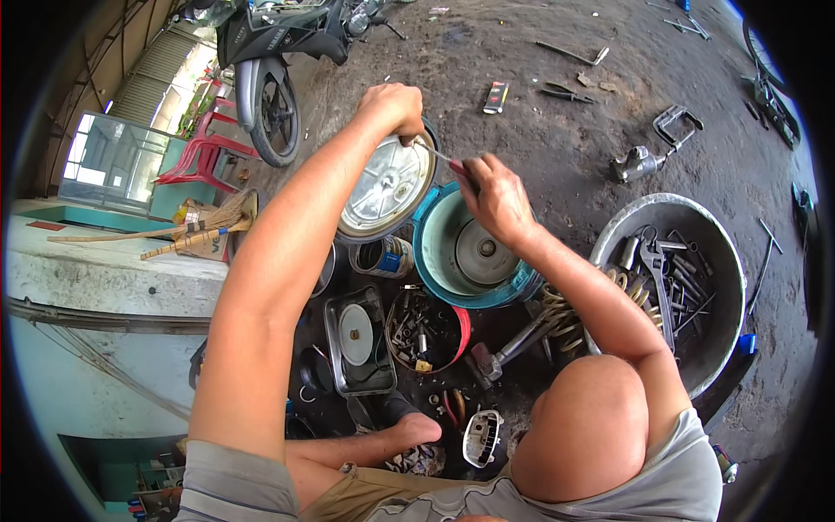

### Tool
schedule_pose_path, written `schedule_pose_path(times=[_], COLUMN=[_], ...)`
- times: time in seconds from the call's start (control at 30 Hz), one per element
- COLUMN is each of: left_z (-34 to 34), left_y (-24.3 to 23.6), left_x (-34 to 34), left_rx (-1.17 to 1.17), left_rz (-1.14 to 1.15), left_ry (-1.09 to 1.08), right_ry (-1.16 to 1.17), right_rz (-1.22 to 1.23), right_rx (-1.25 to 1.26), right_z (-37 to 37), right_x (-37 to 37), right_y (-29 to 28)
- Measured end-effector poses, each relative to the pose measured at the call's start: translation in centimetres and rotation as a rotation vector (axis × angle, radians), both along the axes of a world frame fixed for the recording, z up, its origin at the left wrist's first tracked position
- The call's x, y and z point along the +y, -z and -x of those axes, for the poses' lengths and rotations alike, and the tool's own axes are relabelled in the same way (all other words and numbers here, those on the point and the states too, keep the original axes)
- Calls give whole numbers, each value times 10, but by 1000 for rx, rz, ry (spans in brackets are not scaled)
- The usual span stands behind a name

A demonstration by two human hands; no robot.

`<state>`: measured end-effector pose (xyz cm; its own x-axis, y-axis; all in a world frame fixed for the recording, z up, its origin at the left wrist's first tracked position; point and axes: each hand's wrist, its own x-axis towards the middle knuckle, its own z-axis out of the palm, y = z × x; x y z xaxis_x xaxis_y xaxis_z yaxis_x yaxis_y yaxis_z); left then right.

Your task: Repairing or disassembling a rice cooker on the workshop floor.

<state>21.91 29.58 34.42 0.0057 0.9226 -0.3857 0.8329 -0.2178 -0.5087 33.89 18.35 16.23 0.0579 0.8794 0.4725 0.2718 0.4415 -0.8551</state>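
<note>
In the head view, the left hand [393, 109] was closed over the top rim of a round silver cover [387, 187], holding it tilted on edge. The right hand [496, 196] gripped a red-handled screwdriver [448, 159], its tip set against the cover's rim just beside the left hand. The cover looked already separated from the teal housing [461, 252] below the right hand, so prying or scraping seemed under way, not finished. A bowl of loose parts [426, 331] sat nearer the body, a tool basin [674, 278] right of the right forearm
</note>
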Motion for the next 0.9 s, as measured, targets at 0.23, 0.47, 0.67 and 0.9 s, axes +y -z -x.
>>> schedule_pose_path(times=[0.23,0.47,0.67,0.9], left_z=[-5,12,8,5], left_y=[-12,-4,-4,-3], left_x=[-5,1,0,1], left_rx=[-1,-8,-28,-24], left_rz=[2,-11,-9,-7], left_ry=[3,83,52,66], right_ry=[-401,-130,-325,-167], right_rz=[849,284,791,392], right_rx=[644,269,670,364], right_z=[-9,5,0,-1], right_x=[5,-10,7,9], right_y=[-27,-22,-14,-6])
